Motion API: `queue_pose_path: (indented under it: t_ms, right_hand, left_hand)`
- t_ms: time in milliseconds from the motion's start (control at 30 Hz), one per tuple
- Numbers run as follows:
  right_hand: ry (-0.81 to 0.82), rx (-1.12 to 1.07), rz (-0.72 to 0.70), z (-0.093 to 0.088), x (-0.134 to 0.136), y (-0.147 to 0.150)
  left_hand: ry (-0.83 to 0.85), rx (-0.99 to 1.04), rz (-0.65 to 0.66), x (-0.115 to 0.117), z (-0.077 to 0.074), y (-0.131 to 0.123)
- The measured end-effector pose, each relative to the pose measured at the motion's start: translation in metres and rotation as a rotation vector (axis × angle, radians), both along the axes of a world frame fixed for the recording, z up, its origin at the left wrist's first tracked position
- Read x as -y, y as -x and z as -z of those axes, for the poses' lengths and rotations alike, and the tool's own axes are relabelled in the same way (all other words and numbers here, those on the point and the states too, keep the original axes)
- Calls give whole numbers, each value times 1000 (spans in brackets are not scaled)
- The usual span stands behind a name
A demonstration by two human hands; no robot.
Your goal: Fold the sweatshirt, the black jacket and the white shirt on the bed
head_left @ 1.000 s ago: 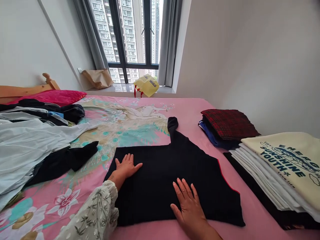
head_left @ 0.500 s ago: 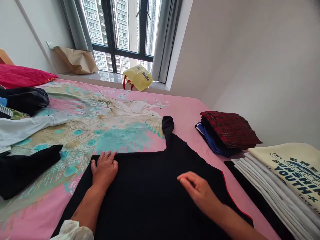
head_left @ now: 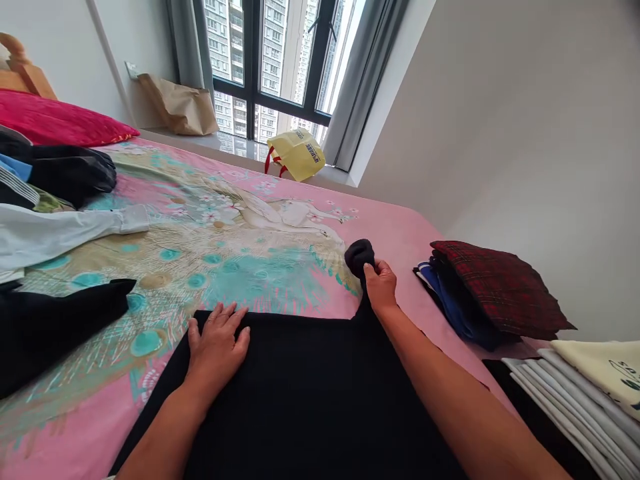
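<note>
1. The left hand (head_left: pixel 217 340) lies open and palm down, its fingers slightly spread, upon the upper left corner of the black garment (head_left: pixel 300 387); it grips nothing.
2. The right hand (head_left: pixel 381 287) is closed, with thumb and fingers pinching the rounded, bunched sleeve end (head_left: pixel 359 257), just right of the frame's centre.
3. The garment is of smooth, matte cloth and fills the lower centre, spread flat on a pink printed bed sheet (head_left: pixel 260 277).
4. At the right, a red plaid cloth (head_left: pixel 505 290) lies folded on a pile.
</note>
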State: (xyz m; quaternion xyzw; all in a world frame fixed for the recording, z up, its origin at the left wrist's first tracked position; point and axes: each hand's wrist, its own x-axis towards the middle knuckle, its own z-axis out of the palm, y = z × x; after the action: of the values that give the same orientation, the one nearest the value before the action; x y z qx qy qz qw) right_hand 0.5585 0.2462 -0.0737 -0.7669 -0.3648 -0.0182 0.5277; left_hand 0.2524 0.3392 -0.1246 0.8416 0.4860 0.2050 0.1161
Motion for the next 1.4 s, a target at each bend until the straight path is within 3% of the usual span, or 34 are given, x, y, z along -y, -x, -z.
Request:
queue_pose_path:
  t_ms: [100,167,233,333,433,533,600,700,767,900,1033,1133,1300,1400]
  right_hand:
    - [67,241,-201,-5,60,56]
    - [330,356,-477,-2,103,91]
    - [549,364,-593,-1,135,116]
    - [623,247,-490,-11,147,132]
    - [642,118,-300,-28,129,130]
    - [750,51,-208,-26,108,122]
    - [692,-2,-173,-11,99,119]
    - [391,-58,-176,15,97,122]
    - [205,16,-246,23,100,126]
    - [5,237,-419,17,102,133]
    - [11,202,-591,10,104,135]
    - [-27,69,-618,10,107,132]
    - [-133,-461,-412,11,107,126]
    - [-60,-661,-465,7,104,125]
  left_hand:
    - [124,246,231,22,-29,-6]
    - [332,313,423,41,-46,-12]
    - [482,264,523,57,-54,-18]
    - [441,168,578,68,-52,-24]
    - [359,122,624,67,-47,-24]
    - [333,88,679,64,-44,-22]
    - [328,69,733,63,-44,-22]
    - [345,70,764,63,-46,-24]
    - [373,114,720,67,-49,-27]
    - [451,274,626,80,-56,-34]
    - [480,351,556,90,-57,-39]
    - [397,313,564,90,-55,-39]
    - [286,230,652,88,-56,-40]
    - [236,196,695,87,-56,-41]
